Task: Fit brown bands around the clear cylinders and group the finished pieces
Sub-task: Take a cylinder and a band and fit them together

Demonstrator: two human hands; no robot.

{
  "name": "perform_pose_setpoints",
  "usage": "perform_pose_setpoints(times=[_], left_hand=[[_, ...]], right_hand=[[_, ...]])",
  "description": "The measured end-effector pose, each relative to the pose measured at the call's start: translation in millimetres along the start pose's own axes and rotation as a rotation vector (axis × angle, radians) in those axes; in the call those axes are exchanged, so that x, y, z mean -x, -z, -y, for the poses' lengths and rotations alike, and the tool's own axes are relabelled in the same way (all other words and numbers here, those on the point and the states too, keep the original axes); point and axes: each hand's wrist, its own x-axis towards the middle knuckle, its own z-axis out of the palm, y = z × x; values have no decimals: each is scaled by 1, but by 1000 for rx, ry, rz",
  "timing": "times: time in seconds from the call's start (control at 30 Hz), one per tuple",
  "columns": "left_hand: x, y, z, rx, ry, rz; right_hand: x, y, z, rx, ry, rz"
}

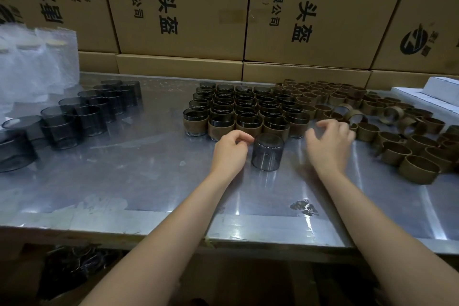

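One smoky clear cylinder (267, 152) stands alone on the metal table (149, 181), with no band on it. My left hand (231, 150) rests just to its left, fingers loosely curled, fingertips near its top edge and holding nothing. My right hand (329, 143) hovers to its right, fingers bent and spread, empty, close to the loose brown bands (397, 136). Behind the cylinder stands a tight block of banded cylinders (238, 109). Several unbanded cylinders (82, 114) sit in rows at the left.
Stacked cardboard boxes (188, 7) wall off the back of the table. A clear plastic bag (34, 67) stands at the far left. White flat boxes (432, 97) lie at the far right. The table's front edge (223, 238) runs below my forearms.
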Motion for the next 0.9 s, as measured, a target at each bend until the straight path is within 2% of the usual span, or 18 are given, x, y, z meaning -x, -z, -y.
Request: perform_pose_setpoints(times=[0.13, 0.37, 0.6, 0.8, 0.9], left_hand=[[-6, 3, 3, 43, 21, -12], [-10, 4, 5, 91, 32, 24], [-9, 5, 4, 94, 40, 34], [-7, 5, 2, 84, 32, 45], [-7, 4, 2, 66, 22, 43]], right_hand=[[-25, 0, -21, 306, -21, 15], [-45, -8, -32, 508, -74, 198], [-40, -4, -28, 622, 6, 180], [-20, 10, -23, 441, 234, 220], [-6, 17, -15, 174, 268, 135]])
